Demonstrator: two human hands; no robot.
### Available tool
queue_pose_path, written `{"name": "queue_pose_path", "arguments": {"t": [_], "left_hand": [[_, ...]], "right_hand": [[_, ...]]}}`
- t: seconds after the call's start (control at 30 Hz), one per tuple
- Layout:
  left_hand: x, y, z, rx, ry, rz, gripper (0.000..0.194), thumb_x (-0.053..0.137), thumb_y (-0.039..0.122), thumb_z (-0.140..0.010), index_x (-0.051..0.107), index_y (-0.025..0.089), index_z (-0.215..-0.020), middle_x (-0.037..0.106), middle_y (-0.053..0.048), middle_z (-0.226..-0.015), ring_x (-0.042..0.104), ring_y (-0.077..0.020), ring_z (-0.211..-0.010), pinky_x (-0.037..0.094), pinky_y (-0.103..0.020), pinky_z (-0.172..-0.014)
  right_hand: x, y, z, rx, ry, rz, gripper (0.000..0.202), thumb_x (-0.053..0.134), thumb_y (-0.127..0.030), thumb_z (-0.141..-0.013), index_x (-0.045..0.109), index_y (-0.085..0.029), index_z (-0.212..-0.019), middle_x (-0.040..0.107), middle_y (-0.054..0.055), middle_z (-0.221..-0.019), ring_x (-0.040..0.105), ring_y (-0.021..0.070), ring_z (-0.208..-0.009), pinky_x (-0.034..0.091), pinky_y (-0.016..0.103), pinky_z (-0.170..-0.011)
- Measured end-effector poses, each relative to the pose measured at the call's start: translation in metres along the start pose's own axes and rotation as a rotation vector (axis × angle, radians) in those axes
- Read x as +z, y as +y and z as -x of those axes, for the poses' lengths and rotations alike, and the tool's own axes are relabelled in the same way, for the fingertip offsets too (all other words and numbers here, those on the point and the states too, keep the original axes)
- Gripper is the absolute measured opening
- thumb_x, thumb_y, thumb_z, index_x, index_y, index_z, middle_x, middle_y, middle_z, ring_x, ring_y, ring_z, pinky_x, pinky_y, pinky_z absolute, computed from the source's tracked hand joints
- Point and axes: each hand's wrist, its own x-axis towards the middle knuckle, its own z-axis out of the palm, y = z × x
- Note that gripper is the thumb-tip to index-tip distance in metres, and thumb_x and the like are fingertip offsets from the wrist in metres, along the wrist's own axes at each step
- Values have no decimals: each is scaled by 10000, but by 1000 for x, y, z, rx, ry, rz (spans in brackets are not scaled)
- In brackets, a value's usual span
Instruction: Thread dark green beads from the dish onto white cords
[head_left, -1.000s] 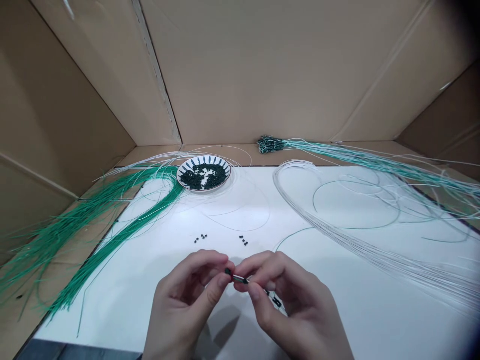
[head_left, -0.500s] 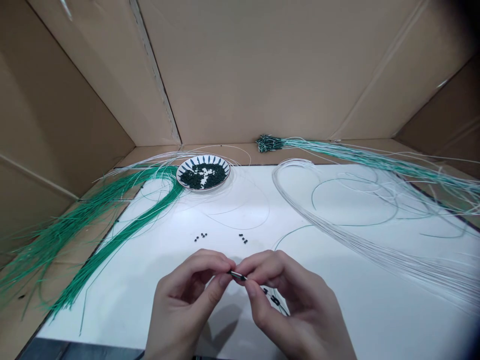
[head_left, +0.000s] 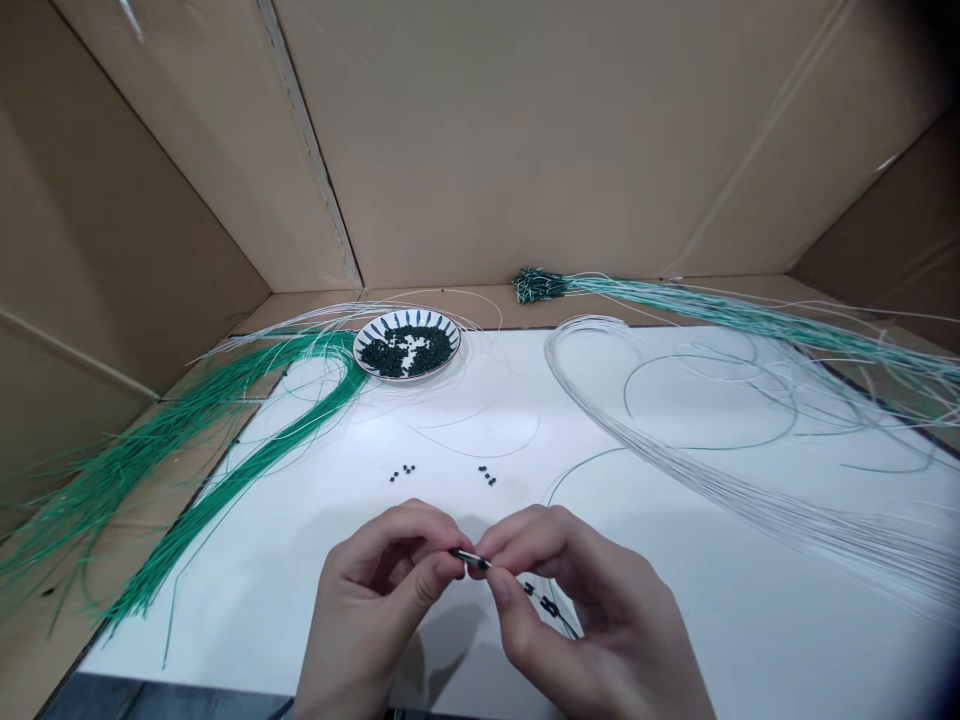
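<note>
Between my two hands, a short strand (head_left: 472, 559) with small black bead-like pieces on it lies almost level, its right end slightly lower. My left hand (head_left: 386, 600) pinches its left end between thumb and forefinger. Close beside, the fingertips of my right hand (head_left: 581, 605) pinch the other end. More small black pieces (head_left: 550, 607) show on the strand past the right thumb, and its lower part is hidden by that hand. Beyond the hands, two small groups of loose black pieces lie on the white board: a left group (head_left: 407, 469) and a right group (head_left: 491, 481).
A patterned plate (head_left: 409, 318) holds many dark pieces at the back. Green strands (head_left: 315, 410) spread at left. White strands (head_left: 660, 455) curve across the right. A green-and-white bundle (head_left: 675, 305) with a dark clustered end lies behind. Cardboard walls (head_left: 525, 140) enclose the white board (head_left: 255, 560).
The strand between my fingertips has shifted slightly left and down. My right thumb has moved a little, and the black pieces beside it have shifted slightly. Both hands keep their pinch.
</note>
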Motion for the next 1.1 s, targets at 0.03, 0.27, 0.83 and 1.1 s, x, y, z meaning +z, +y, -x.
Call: {"name": "queue_pose_path", "arguments": {"t": [0.03, 0.27, 0.83, 1.1], "left_hand": [[-2, -1, -1, 11, -3, -4, 189, 954, 413, -670, 824, 276, -679, 740, 23, -669, 652, -105, -659, 512, -152, -626], [-13, -4, -4, 176, -128, -129, 55, 878, 344, -804, 857, 300, -777, 766, 10, -718, 672, -117, -703, 514, -151, -635], [-20, 0, -2, 267, -193, -303, 95, 805, 271, -887, 861, 346, -875, 781, 29, -803, 701, -114, -760, 550, -131, -692], [-19, 1, -1, 277, -199, -323, 123, 802, 244, -887, 856, 353, -871, 782, 41, -803, 692, -108, -764, 543, -125, -692]], "right_hand": [[0, 0, 0, 5, -5, 3, 201, 652, -41, -778, 688, -237, -752, 743, -59, -752, 722, 89, -694, 582, 156, -678], [-4, -4, -1, 87, -42, 28, 181, 631, -67, -767, 660, -241, -725, 761, -71, -768, 728, 92, -709, 575, 162, -704], [-6, -10, -4, 289, -77, -23, 115, 623, -135, -709, 612, -244, -678, 747, -46, -739, 721, 132, -731, 569, 225, -749], [-6, -9, -5, 337, -99, -45, 147, 626, -109, -705, 601, -249, -671, 751, -51, -734, 729, 134, -723, 570, 221, -753]]}}
